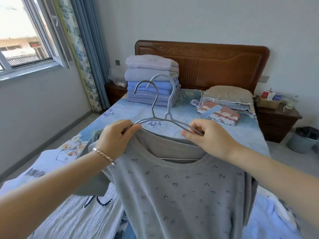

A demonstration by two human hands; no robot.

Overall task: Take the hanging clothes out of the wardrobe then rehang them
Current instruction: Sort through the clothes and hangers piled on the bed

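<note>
The grey sweater (181,187) hangs at centre view over the bed (241,131), on a wire hanger (154,102) with a plastic hanger (170,100) alongside. My left hand (115,137) pinches knit and hanger at 9 o'clock of the collar. My right hand (208,137) pinches the hanger arm at 3 o'clock.

Step in hand, by my judgement: seating the sweater for rehanging. The next move calls for level shoulders.

Folded stack (151,80) at 12 o'clock; window (22,40) at 10 o'clock.

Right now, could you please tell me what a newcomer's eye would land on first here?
A grey speckled top fills the centre foreground, held over the bed by the left hand and right hand, which also grip two hangers at its neckline. Behind, a stack of folded blankets sits at the bed's far left, by the wooden headboard.
</note>
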